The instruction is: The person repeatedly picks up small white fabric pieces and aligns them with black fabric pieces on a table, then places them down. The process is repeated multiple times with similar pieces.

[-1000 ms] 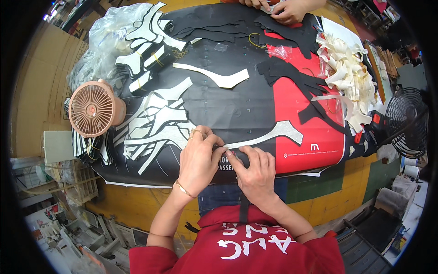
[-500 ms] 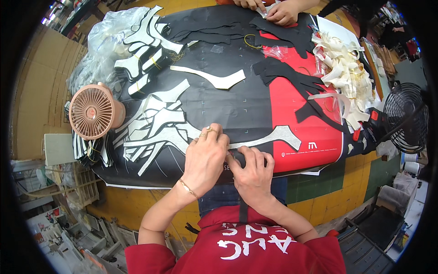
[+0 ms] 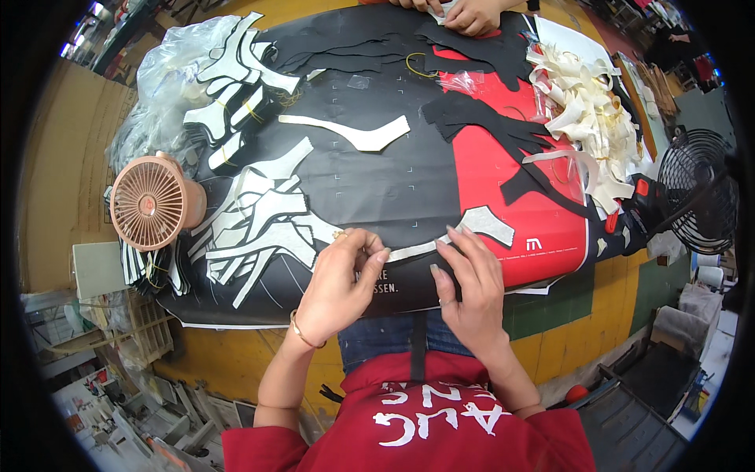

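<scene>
A pale grey, curved cut-out fabric piece (image 3: 491,226) lies near the front edge of the mat-covered table, its wide end on the red part. My left hand (image 3: 340,277) pinches its narrow end between thumb and fingertips. Over the middle of the strip, my right hand (image 3: 475,289) has its fingers apart, the fingertips at the strip; whether they press on it I cannot tell. Left of my left hand spreads a loose heap of similar white, dark-edged pieces (image 3: 275,206). A single cream piece (image 3: 371,140) rests farther back on the black mat (image 3: 377,181).
A pink fan (image 3: 149,201) stands at the left, a black fan (image 3: 695,189) at the right. Banded stacks (image 3: 206,119) and a plastic bag (image 3: 169,75) lie back left. Black pieces (image 3: 472,119) and cream scraps (image 3: 580,102) occupy the right. Another person's hand (image 3: 474,14) works at the far edge.
My right hand has opened and shifted right along the strip, away from my left hand. My left hand has turned, showing its pinch on the narrow end. The view has shifted slightly.
</scene>
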### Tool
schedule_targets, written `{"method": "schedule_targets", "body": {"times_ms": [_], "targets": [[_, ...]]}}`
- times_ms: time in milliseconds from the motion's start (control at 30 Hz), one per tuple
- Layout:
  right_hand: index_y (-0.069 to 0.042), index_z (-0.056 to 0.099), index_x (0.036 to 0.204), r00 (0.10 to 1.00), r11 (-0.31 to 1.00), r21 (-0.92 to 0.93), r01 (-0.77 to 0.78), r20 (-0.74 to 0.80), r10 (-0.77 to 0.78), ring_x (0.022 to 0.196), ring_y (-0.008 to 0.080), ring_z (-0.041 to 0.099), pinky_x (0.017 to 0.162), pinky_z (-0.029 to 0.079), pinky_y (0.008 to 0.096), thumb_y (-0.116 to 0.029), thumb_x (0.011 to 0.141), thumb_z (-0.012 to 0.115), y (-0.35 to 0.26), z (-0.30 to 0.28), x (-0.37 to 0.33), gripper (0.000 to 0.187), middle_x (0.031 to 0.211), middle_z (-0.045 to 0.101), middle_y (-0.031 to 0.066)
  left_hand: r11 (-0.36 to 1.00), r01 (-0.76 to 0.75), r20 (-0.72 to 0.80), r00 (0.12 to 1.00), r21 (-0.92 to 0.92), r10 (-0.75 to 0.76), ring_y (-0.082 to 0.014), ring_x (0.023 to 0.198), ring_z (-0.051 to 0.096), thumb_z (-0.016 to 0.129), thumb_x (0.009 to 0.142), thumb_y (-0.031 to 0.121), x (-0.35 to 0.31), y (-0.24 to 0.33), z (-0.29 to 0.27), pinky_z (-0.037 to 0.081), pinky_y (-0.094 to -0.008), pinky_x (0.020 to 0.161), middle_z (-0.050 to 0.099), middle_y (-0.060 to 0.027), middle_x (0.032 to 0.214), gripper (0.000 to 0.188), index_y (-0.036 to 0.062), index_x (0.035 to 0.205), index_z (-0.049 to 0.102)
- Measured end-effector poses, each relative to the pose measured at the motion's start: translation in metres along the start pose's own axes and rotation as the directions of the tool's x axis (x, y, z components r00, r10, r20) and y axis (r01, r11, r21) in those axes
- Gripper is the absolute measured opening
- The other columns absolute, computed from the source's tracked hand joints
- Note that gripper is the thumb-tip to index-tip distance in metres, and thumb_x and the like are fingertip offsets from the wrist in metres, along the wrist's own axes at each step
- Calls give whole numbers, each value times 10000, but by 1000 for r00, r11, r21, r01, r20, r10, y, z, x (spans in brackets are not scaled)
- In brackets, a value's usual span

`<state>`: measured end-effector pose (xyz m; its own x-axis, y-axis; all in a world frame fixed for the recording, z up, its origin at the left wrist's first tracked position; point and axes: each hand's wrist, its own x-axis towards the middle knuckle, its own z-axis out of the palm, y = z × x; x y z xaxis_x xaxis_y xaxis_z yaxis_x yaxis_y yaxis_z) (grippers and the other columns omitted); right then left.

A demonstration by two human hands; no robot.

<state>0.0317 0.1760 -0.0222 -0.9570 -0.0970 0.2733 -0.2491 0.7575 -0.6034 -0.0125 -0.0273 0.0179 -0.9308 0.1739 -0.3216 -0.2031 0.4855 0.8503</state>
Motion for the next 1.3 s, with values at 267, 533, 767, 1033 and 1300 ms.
{"method": "schedule_targets", "body": {"times_ms": [267,533,767,1033,1300], "targets": [[-98,590,1389,977,981,-138,133,186,-106,1371,348,486,1090,423,453,-269,906,695,13,7,-5,523,1465,518,186,995,-40,-183,982,87,55,-79,506,431,622,964,74,-7,-12,13,342,-280,484,534,-59,584,140,-43,888,602],[-109,559,1419,986,971,-221,88,158,-53,1354,332,501,1093,417,459,-324,931,658,8,15,-6,543,1437,534,166,979,16,-167,986,203,18,-294,642,578,618,953,99,0,-4,5,437,-394,598,600,-147,699,145,-27,885,599],[-120,552,1430,984,956,-286,61,179,-9,1381,315,473,1117,387,456,-397,954,610,1,16,-6,554,1454,518,151,929,58,-166,986,366,4,-399,757,654,615,940,131,5,-4,6,489,-470,649,668,-181,829,136,4,894,611],[-130,551,1434,980,953,-298,51,198,10,1391,311,463,1125,376,453,-413,968,587,0,16,-6,546,1461,510,148,901,14,-190,979,433,76,-394,758,656,622,936,125,4,-9,12,500,-474,647,665,-172,839,116,19,894,599],[-122,549,1434,979,948,-314,54,206,13,1391,314,463,1121,382,456,-413,976,576,0,16,-6,544,1462,507,151,865,13,-235,964,502,122,-393,761,650,618,943,115,2,-10,20,495,-476,640,645,-160,867,99,28,915,581]]}}
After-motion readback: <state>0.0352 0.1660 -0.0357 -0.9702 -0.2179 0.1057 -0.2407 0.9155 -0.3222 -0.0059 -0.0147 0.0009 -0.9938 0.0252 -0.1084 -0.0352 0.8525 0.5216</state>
